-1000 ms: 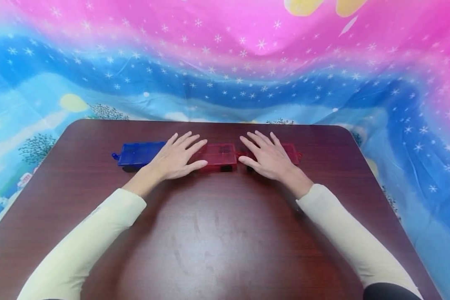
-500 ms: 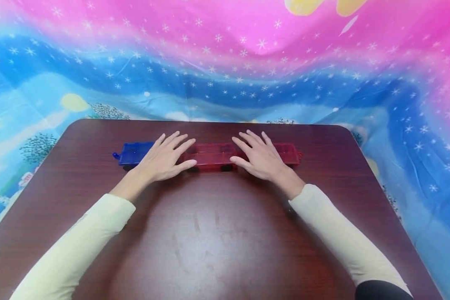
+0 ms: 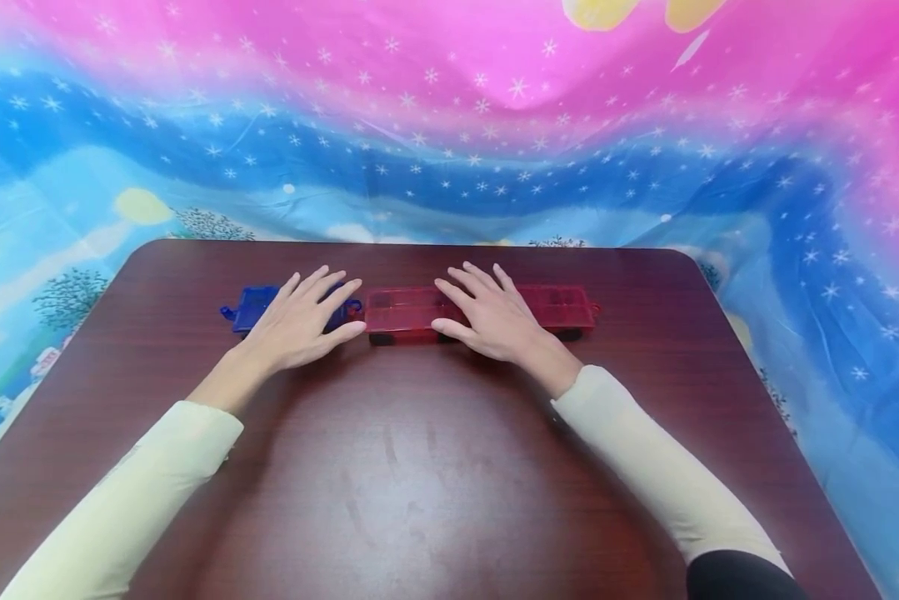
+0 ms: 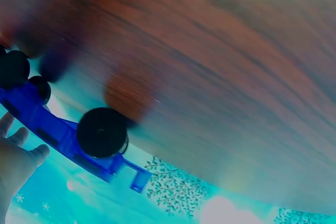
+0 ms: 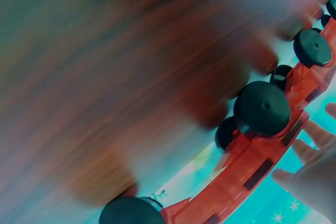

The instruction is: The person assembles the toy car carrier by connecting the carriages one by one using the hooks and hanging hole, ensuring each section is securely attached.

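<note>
- Your left hand (image 3: 299, 321) lies flat, fingers straight and spread, on the blue car (image 3: 252, 307) at the left end of the row; it closes round nothing, only presses from above.
- Your right hand (image 3: 494, 317) lies just as flat over the join between the two red cars (image 3: 400, 312), its grip open, thumb at their near edge.
- The three cars stand in one line near the far edge of the worktop (image 3: 434, 467), coupled end to end as far as the head view shows.
- To roll the row well, keep both palms level and press lightly, so the black wheels (image 5: 261, 107) turn rather than skid.
- Move both hands at one pace; if one leads, I judge the couplings may buckle or part.
- Keep the line parallel with the far edge.
</note>
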`<state>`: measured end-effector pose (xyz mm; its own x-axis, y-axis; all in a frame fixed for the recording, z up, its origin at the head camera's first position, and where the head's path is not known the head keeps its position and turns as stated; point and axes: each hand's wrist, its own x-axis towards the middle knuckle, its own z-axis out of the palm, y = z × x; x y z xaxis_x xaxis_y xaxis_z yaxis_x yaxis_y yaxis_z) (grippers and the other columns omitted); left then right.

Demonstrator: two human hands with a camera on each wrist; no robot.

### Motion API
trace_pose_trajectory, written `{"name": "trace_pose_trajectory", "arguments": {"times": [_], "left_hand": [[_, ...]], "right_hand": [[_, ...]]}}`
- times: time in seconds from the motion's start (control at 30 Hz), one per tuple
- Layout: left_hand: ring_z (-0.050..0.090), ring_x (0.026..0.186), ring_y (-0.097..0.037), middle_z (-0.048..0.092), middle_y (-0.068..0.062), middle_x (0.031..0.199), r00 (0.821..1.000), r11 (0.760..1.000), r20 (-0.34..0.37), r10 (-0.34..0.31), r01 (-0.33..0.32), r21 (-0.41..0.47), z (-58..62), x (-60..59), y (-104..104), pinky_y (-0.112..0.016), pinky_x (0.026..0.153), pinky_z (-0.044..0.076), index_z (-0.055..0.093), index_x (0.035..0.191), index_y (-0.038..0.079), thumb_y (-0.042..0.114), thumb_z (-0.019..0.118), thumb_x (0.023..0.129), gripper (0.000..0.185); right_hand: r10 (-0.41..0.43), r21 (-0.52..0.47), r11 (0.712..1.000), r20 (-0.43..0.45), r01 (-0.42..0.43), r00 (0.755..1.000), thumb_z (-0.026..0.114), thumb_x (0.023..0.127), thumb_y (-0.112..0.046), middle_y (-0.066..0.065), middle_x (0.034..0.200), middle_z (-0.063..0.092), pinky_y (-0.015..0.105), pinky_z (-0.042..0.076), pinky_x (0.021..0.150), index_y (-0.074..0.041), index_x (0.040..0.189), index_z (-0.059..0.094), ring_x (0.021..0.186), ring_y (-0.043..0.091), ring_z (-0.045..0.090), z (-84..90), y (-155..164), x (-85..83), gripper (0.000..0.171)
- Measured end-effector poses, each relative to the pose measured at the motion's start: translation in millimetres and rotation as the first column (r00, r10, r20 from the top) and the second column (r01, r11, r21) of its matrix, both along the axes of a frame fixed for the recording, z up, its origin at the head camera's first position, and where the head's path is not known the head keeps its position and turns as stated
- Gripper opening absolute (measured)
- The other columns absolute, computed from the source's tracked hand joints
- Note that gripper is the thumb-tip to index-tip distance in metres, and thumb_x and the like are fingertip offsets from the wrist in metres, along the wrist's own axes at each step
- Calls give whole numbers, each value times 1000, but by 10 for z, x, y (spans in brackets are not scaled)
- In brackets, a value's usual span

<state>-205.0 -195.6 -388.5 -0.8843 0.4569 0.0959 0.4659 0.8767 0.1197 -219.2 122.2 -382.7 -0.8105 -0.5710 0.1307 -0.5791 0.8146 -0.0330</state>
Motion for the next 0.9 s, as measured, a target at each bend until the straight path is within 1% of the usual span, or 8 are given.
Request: {"name": "trace_pose_trajectory", "arguments": {"times": [0.27,0.5,0.73,0.9], "left_hand": [[15,145,-33,28,-10,153,999,999,-7,33,-33,10,10,40,-155,-59,114,9,23,149,30,71,34,87,75],[15,144,-33,27,-11,153,999,998,6,48,-48,28,-21,82,-232,-60,114,8,25,149,30,70,36,87,75],[16,144,-34,27,-11,154,998,998,5,58,-58,2,-33,103,-321,-61,112,11,24,149,29,69,35,88,74],[15,144,-34,26,-12,154,997,997,4,71,-71,5,-24,90,-365,-61,113,9,24,149,28,68,36,88,74]], "right_hand": [[28,4,1000,-2,-28,1000,21,84,-78,-1,153,29,55,10,115,-32,147,28,145,23,17,6,-160,-3,78],[47,4,999,1,-47,999,20,84,-78,-1,153,29,55,10,115,-32,147,29,145,24,18,-21,-280,11,78],[54,14,998,18,-54,998,19,84,-78,-3,154,28,54,7,116,-34,147,27,146,21,15,-33,-391,5,78],[51,34,998,16,-51,999,18,84,-78,-3,154,27,53,7,116,-34,148,26,146,20,14,-10,-440,3,78]]}}
